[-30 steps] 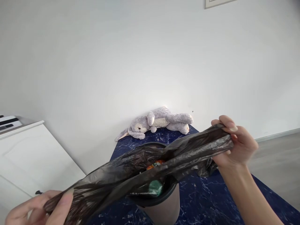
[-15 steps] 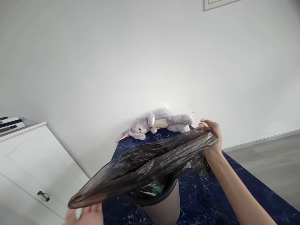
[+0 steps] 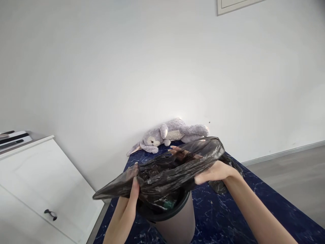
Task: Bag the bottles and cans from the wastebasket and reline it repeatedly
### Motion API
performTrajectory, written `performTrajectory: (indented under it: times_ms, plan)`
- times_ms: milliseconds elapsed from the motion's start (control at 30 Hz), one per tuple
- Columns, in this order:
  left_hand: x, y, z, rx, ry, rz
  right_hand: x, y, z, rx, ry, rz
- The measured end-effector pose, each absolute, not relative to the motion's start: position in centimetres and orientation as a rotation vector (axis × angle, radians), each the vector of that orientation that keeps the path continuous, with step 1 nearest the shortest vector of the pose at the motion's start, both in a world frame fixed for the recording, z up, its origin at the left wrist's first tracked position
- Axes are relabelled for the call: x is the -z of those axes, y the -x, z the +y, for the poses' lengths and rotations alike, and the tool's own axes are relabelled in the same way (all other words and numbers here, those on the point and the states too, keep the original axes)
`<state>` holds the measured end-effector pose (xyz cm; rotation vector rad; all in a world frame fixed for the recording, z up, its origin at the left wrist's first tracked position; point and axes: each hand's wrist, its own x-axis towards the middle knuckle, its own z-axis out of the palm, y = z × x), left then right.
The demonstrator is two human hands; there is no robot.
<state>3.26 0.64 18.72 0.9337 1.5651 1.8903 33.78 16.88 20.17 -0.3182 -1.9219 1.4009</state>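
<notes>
Left hand and right hand have moved inward, fingers grasping the black bag, whose long axis rises rightward.

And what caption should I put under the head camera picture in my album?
Left hand and right hand cup a dark bag above a bin; a plush bunny lies behind.

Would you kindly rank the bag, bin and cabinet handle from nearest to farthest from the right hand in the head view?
1. Bag: touching the right hand.
2. Bin: lower, left of that hand.
3. Cabinet handle: far left side.
</notes>
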Motion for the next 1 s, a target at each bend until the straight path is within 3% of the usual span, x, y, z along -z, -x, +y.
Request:
performTrajectory:
  times_ms: [133,267,533,733,1000]
  plan:
    - [-20.5,-5.7,-1.1,-1.801,-1.009,1.737,-21.3,-32.1,14.5,-1.491,0.253,-1.731]
    - [-23.3,-8.3,-1.4,-1.95,-0.918,1.784,-21.9,-31.4,13.7,-1.696,0.224,-1.38]
    - [-26.3,-11.2,-1.3,-1.91,-1.065,1.203,-21.9,-30.2,13.2,-1.853,-0.076,-0.934]
    - [-27.2,-13.2,-1.7,-1.635,-1.415,1.165,-23.6,-29.6,10.6,-1.936,-0.051,-0.997]
    - [-26.6,-14.1,-1.4,-1.231,-1.966,1.683,-23.7,-30.5,8.9,-1.712,0.149,-1.64]
